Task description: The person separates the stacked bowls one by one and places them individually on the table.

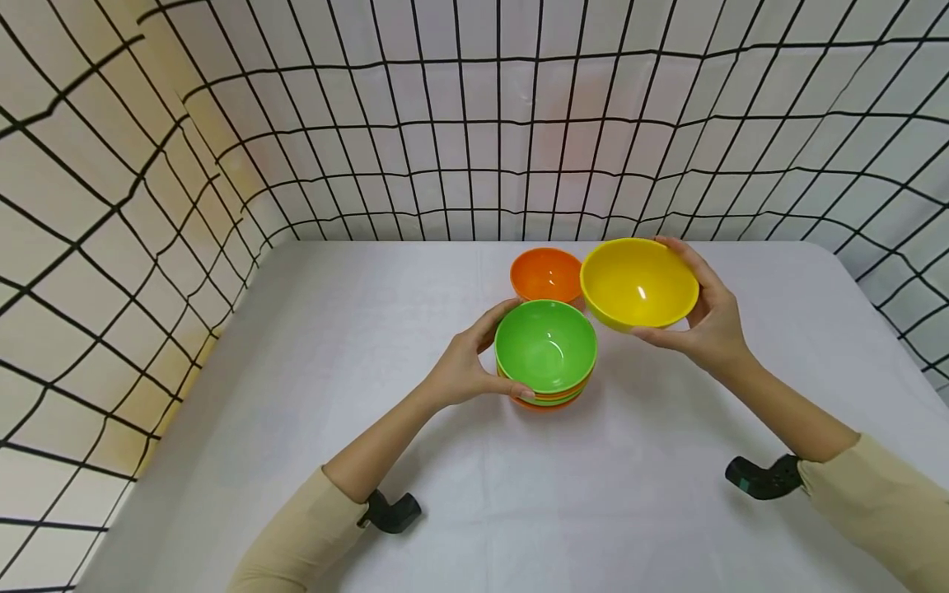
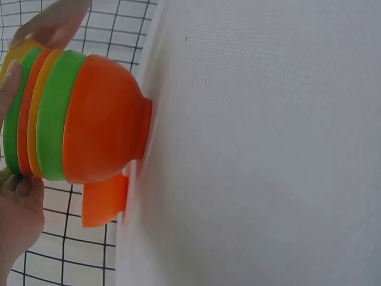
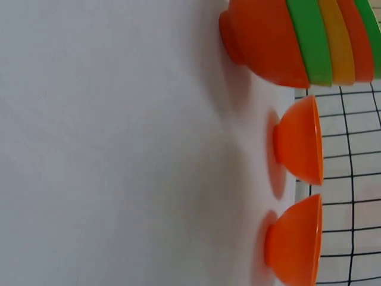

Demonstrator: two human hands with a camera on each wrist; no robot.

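A stack of several nested bowls (image 1: 546, 354) stands mid-table, a green one on top and an orange one at the bottom (image 2: 98, 128) (image 3: 280, 39). My left hand (image 1: 474, 362) grips the stack's left side, thumb on the near rim and fingers round the far side (image 2: 21, 199). My right hand (image 1: 712, 317) holds a yellow bowl (image 1: 639, 282) by its right rim, tilted and lifted just right of the stack. A single orange bowl (image 1: 547, 274) (image 3: 300, 140) sits behind the stack. The right wrist view shows a second orange bowl (image 3: 294, 241) beside it.
A white cloth covers the table (image 1: 371, 329). Curtain walls with a black grid (image 1: 474, 123) close in the back and both sides. Black wrist cameras sit by my left forearm (image 1: 389, 511) and right forearm (image 1: 764, 476).
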